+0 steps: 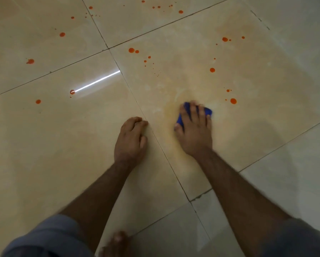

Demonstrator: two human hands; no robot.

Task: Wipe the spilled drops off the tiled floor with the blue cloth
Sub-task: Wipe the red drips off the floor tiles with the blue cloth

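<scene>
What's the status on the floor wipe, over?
Right hand pressing blue cloth on tiled floor. Left hand braced, empty. Many orange drops remain. Nothing in the way.

The floor (266,127) is flat and open all around my right hand (194,134); nothing upright stands on it. Ahead and to the right, orange drops (233,101) lie scattered with bare tile between them. My left hand (131,140) rests on the floor just beside, blocking passage to the left. My foot (116,243) sits near the bottom edge.
</scene>
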